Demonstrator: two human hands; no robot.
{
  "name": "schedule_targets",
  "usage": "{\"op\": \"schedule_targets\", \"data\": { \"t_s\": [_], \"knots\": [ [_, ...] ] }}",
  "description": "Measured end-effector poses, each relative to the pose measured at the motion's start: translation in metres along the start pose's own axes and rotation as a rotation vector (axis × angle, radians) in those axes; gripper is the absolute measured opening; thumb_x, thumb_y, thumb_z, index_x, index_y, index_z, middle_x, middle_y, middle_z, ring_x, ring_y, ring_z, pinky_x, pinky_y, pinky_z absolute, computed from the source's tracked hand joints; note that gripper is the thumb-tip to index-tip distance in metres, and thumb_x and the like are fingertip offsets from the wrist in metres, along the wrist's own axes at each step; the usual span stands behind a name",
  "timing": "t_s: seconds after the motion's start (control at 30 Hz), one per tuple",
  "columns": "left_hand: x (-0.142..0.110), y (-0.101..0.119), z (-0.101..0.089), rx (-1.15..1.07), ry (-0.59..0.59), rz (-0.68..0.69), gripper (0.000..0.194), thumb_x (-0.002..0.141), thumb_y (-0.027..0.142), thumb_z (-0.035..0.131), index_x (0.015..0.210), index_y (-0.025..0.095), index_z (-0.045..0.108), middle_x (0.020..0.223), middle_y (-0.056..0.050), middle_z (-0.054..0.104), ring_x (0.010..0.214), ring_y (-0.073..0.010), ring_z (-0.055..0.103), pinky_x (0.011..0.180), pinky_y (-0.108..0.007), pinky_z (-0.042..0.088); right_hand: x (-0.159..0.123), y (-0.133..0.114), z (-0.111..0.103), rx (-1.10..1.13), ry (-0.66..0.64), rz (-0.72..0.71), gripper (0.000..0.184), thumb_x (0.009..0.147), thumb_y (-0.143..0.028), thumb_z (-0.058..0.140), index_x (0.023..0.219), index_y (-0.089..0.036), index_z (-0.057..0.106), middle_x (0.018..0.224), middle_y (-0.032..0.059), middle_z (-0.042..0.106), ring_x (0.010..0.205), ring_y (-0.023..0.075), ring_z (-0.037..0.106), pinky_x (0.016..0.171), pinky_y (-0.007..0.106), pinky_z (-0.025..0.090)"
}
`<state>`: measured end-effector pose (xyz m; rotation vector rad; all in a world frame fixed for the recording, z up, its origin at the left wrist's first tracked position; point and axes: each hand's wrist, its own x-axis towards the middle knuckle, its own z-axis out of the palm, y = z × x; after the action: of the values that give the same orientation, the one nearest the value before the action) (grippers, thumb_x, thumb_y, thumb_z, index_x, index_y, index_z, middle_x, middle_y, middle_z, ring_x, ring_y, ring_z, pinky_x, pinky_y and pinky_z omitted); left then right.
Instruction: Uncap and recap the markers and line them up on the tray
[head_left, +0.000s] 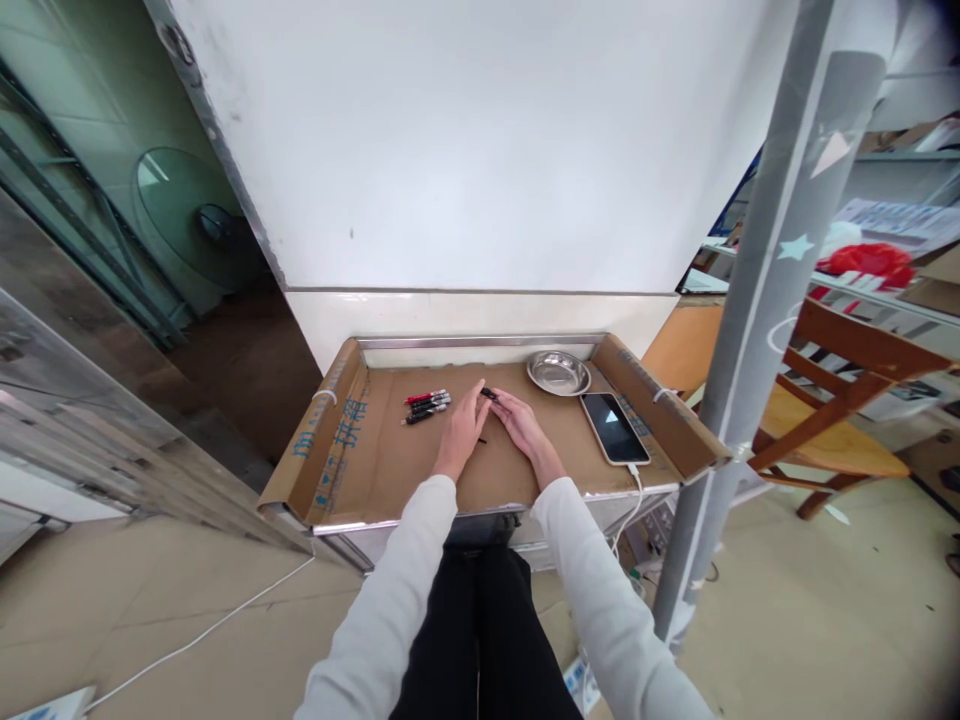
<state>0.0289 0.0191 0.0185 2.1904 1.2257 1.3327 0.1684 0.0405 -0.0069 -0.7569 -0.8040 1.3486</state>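
Black pen piece [489, 394] between two hands, four pens [427, 404] alongside.

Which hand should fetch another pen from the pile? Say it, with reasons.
Probably the left hand. The pens lie just to its left on the cardboard-lined table, an unobstructed reach. The right hand sits farther away and its fingers seem to hold a small dark piece.

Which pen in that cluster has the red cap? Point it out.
The topmost pen, farthest from the person, lying left of the left hand. The other pens below it look black and grey.
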Motion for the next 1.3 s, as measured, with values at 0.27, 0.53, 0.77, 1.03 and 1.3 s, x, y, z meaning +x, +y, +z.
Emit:
{"op": "schedule_targets", "data": {
  "t_s": [0.27,0.53,0.77,1.03,1.3],
  "knots": [
    [0.004,-0.011,-0.006,-0.13,0.301,-0.215,0.026,0.092,0.033,0.039,0.11,0.018,0.048,0.102,-0.008,0.062,0.09,-0.0145,0.061,0.084,-0.029,0.048,-0.002,-0.002,0.001,-0.013,0.032,-0.025,0.026,0.065,-0.031,0.072,0.086,-0.015,0.068,0.1,0.0072,0.068,0.097,0.0185,0.063,0.099,0.038,0.045],
    [0.007,-0.027,0.007,-0.106,0.013,-0.277,0.014,0.082,0.018,0.047,0.096,0.018,0.048,0.084,-0.003,0.061,0.073,-0.0142,0.06,0.072,-0.028,0.049,-0.004,-0.001,0.001,-0.202,0.178,-0.273,0.024,0.066,-0.032,0.071,0.085,-0.018,0.064,0.088,0.0041,0.069,0.085,0.0154,0.064,0.09,0.035,0.048],
    [0.006,-0.026,0.008,0.231,-0.098,-0.063,0.023,0.077,0.003,0.039,0.089,0.019,0.05,0.09,-0.006,0.057,0.092,-0.0188,0.054,0.086,-0.034,0.043,-0.011,-0.001,0.009,-0.78,0.027,-0.391,0.015,0.078,-0.028,0.054,0.086,-0.019,0.064,0.091,0.0039,0.069,0.083,0.0145,0.063,0.079,0.028,0.048],
    [0.003,-0.03,0.009,0.365,0.012,-0.124,0.024,0.08,0.004,0.038,0.096,0.016,0.051,0.098,-0.009,0.056,0.096,-0.0227,0.049,0.087,-0.038,0.04,-0.011,0.004,0.012,-1.052,-0.084,-0.376,0.023,0.08,-0.018,0.045,0.095,-0.019,0.063,0.095,0.0032,0.065,0.077,0.0129,0.058,0.077,0.028,0.046],
    [-0.006,-0.029,0.004,0.274,-0.051,-0.167,0.017,0.076,0.005,0.046,0.087,0.017,0.052,0.092,-0.007,0.056,0.091,-0.0208,0.051,0.087,-0.036,0.042,-0.034,-0.004,0.019,-1.238,-0.176,-0.479,0.014,0.081,-0.027,0.054,0.09,-0.021,0.062,0.079,0.0021,0.062,0.072,0.0156,0.051,0.075,0.03,0.04]
  ]
}}
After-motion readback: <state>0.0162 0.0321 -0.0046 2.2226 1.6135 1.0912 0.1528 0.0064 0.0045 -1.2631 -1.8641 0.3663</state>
